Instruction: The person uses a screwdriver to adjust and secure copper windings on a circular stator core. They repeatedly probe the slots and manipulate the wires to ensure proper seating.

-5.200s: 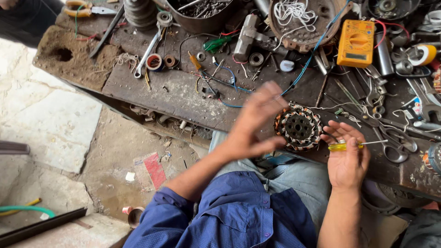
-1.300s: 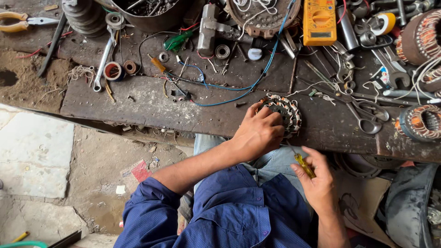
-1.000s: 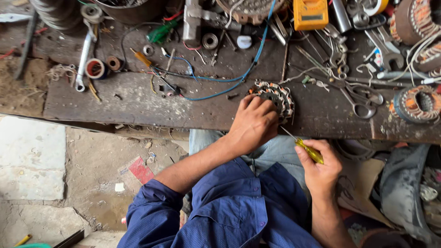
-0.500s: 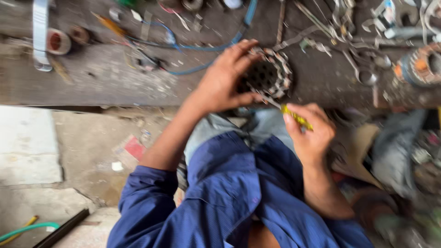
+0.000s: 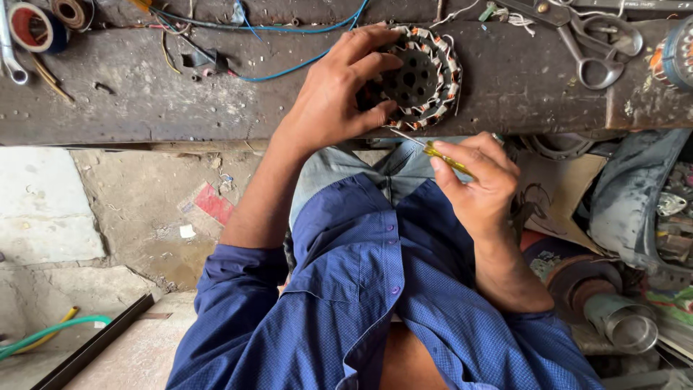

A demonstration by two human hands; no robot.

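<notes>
Round dark metal stator (image 5: 422,76) ringed with copper windings, clamped by left hand (image 5: 339,90); yellow-handled thin-shafted screwdriver (image 5: 440,155) pinched in right hand (image 5: 480,184), tip slanting up-left toward stator rim.

The person wears a deep blue, finely dotted, button-front cotton shirt (image 5: 361,289), its placket running toward twelve o'clock with small matching blue buttons. The sleeves are rolled up past the elbows, bunched at eight and four o'clock, leaving both forearms bare. Pale grey-blue denim trousers (image 5: 361,170) show beyond the shirt hem. The left hand (image 5: 339,87) and right hand (image 5: 480,180) are ungloved, without rings.
</notes>
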